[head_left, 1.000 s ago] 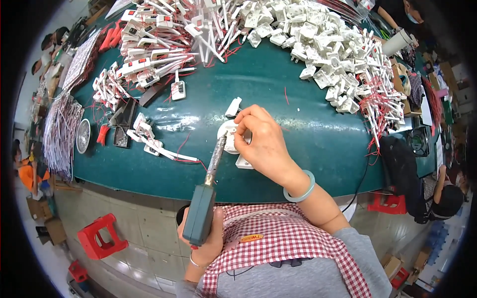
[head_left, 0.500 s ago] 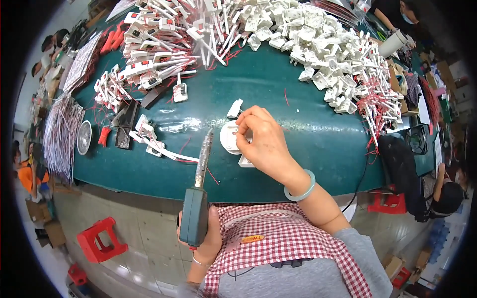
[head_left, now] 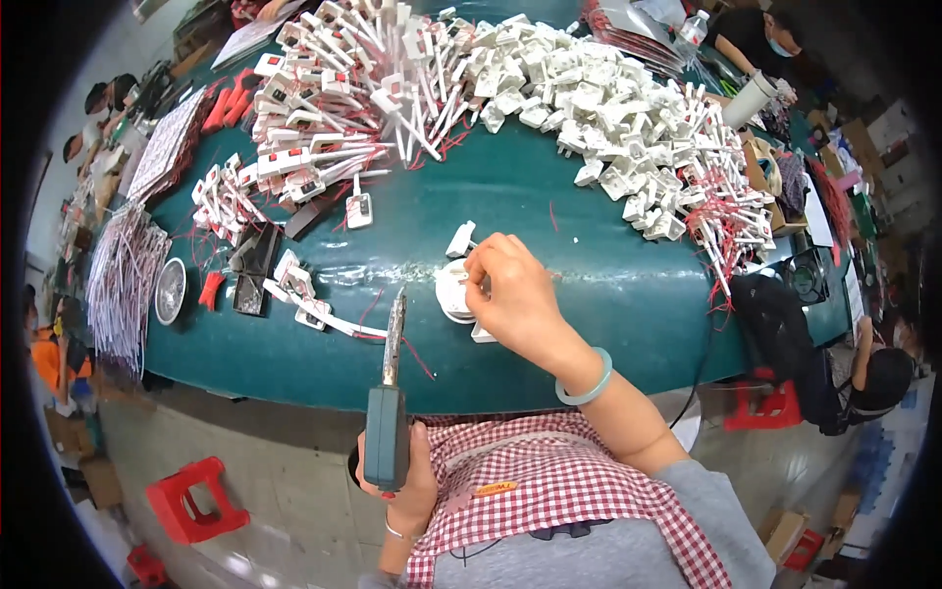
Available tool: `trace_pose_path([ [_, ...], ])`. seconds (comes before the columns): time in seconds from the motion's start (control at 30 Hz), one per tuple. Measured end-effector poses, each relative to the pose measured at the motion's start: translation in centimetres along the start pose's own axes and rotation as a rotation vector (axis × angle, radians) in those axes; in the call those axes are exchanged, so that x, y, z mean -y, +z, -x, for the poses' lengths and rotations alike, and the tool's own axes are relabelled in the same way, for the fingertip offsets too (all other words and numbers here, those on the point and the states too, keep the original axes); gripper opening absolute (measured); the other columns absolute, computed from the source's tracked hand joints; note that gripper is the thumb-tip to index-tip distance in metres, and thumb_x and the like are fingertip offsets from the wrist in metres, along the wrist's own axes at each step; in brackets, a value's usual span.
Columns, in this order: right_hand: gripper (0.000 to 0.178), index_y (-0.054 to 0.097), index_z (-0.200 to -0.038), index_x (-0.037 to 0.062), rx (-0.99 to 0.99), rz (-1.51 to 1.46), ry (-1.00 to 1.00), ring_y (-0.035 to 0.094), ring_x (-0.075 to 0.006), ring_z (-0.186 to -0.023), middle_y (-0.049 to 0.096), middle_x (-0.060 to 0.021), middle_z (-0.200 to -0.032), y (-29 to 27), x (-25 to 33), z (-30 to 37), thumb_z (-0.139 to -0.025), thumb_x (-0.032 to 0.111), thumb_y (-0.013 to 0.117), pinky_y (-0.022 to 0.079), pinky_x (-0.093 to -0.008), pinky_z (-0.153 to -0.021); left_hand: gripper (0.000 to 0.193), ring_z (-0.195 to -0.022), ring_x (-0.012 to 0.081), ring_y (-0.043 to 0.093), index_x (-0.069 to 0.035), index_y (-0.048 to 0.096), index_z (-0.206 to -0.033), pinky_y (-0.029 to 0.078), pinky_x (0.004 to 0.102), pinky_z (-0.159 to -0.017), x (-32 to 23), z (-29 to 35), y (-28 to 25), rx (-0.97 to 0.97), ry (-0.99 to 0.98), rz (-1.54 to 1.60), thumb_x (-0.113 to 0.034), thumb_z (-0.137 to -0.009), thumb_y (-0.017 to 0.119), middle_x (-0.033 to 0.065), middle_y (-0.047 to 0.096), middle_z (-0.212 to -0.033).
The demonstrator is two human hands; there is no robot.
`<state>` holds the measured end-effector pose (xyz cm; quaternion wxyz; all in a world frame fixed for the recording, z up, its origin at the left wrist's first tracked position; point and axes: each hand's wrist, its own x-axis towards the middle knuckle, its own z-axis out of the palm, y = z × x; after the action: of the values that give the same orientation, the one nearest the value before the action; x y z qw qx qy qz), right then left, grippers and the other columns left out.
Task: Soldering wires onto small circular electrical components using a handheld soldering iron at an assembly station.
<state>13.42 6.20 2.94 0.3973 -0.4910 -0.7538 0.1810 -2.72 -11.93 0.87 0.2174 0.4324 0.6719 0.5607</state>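
My left hand (head_left: 422,483) is wrapped round the green handle of a soldering iron (head_left: 389,432), its metal tip pointing up and away over the table edge. My right hand (head_left: 520,294) is closed in a pinch at a white round holder (head_left: 450,293); its fingers cover the holder's right side. What the fingertips hold, if anything, cannot be made out. Just beyond the holder lies a small white plastic part (head_left: 461,240). Another white piece (head_left: 482,334) shows partly under my right hand. Left of the iron are white plug housings (head_left: 294,280) with white cables and red wires.
A large heap of white plastic housings (head_left: 608,118) covers the far right. Switch pieces with cables (head_left: 324,108) are piled at the far left. Near the left edge stand a metal bowl (head_left: 170,292) and a dark open box (head_left: 251,294). A red stool (head_left: 196,501) is on the floor.
The whole view has shifted slightly, with the table's near edge now lower. The soldering iron is still in my left hand, and my right hand remains pinched by the round holder.
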Motion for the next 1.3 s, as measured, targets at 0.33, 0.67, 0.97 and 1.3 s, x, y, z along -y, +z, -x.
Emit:
trace_pose_path([
  [0.33,0.011,0.057,-0.087,0.0022,0.078,0.086,0.026,0.055,-0.0332,-0.091,0.055,-0.0126,-0.092,0.9,1.2,2.1,-0.078,0.004,0.063,0.048,-0.0438,-0.079,0.035,-0.065,0.0125,0.059,0.006,0.059,-0.118,0.049,0.0259,-0.06,-1.4,0.9,-0.2,-0.093,-0.239,0.221,-0.004,-0.088,0.072,0.0091,0.066,-0.089],
  [0.67,0.053,0.053,-0.126,-0.0004,0.084,0.036,0.001,0.05,-0.0356,-0.108,0.053,-0.0168,-0.114,-1.1,2.5,2.1,-0.08,0.012,0.075,0.047,-0.0442,-0.09,0.03,-0.065,0.0134,0.06,0.007,0.06,-0.116,0.049,0.0266,-0.059,1.5,0.3,-0.8,-0.024,0.016,0.046,-0.004,-0.089,0.07,0.0095,0.067,-0.086],
  [0.97,0.048,0.057,-0.122,0.0004,-0.007,0.068,-0.051,0.051,-0.0331,-0.105,0.053,-0.0148,-0.114,-2.9,5.7,2.2,-0.079,0.009,0.075,0.05,-0.041,-0.085,0.03,-0.067,0.0134,0.059,0.009,0.062,-0.116,0.049,0.0248,-0.054,-0.1,0.0,-1.3,-0.148,-0.062,0.193,-0.004,-0.09,0.069,0.011,0.067,-0.098],
  [1.3,0.038,0.061,-0.113,-0.0011,-0.281,-0.164,-0.546,0.058,-0.0305,-0.1,0.055,-0.0139,-0.111,1.2,12.0,-1.1,-0.077,0.011,0.064,0.05,-0.0366,-0.082,0.024,-0.069,0.0123,0.056,0.009,0.06,-0.114,0.047,0.0232,-0.058,2.0,-1.6,-5.7,-0.618,-0.046,0.277,-0.001,-0.093,0.064,0.0122,0.066,-0.103],
])
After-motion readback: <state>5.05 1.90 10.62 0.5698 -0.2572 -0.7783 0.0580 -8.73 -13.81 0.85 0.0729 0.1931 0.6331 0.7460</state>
